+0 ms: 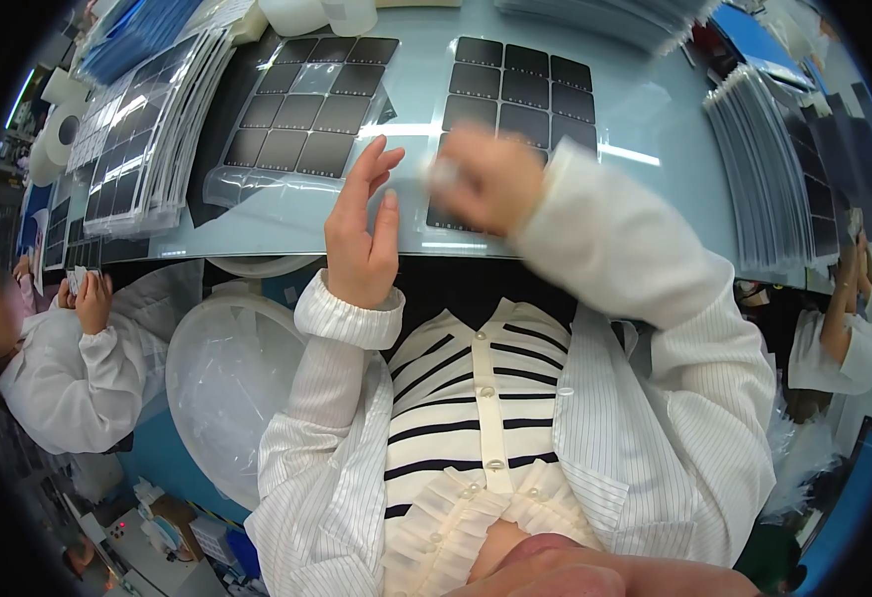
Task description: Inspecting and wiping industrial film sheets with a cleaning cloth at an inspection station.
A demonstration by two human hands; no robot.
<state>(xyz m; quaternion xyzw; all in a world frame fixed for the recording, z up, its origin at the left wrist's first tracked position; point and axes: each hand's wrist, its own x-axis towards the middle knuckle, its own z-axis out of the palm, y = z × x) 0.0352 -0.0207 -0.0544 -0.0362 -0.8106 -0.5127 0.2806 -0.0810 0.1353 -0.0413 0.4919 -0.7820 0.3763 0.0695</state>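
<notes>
My right hand [485, 184], smeared by motion, is over the lower left part of a sheet of dark rounded panels [525, 90] on the glass-topped table. Its fingers look curled around something small and whitish, too blurred to name. Beside it, my left hand [363, 224] is raised at the table's front edge with fingers stretched and nothing in it. Left of that hand lies a second sheet of dark panels [296, 109], with clear film [257, 187] under its lower edge. One panel spot there looks clear. My right hand and sleeve hide part of the first sheet.
Stacks of clear-filmed panel sheets stand at the left [142, 139] and right [764, 164]. White tape rolls [58, 134] sit far left. A white bin lined with clear plastic [227, 383] is below the table edge. Other people work at the left [78, 368] and right [839, 348].
</notes>
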